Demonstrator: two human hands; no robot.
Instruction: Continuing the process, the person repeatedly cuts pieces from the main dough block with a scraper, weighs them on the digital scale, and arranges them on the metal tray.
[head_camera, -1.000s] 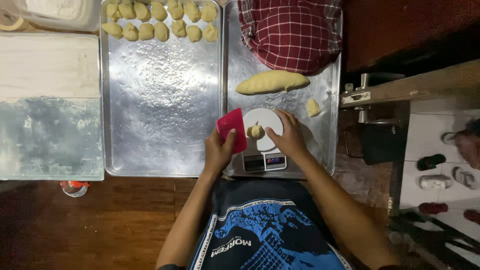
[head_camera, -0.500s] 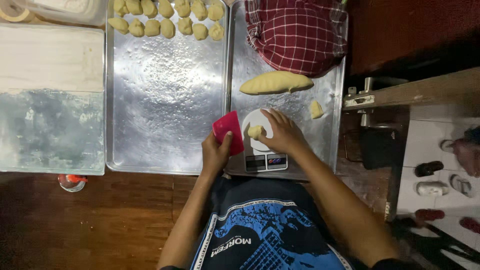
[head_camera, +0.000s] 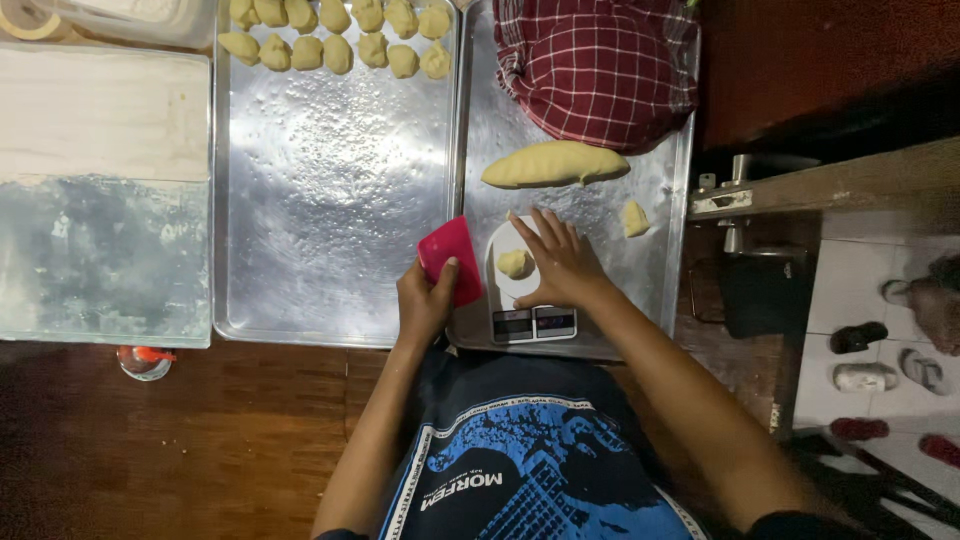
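Left hand (head_camera: 425, 300) grips red scraper (head_camera: 450, 258) (beside scale (head_camera: 528, 318)).

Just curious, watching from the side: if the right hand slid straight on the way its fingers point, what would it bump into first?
The right hand lies over the scale, fingers pointing up the tray. Straight ahead, it would probably first meet the long dough log; the checked cloth lies beyond.

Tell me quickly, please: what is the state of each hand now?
Left hand: closed, holding the red dough scraper.
Right hand: open, fingers spread over the scale, beside the small dough piece; contact cannot be told.
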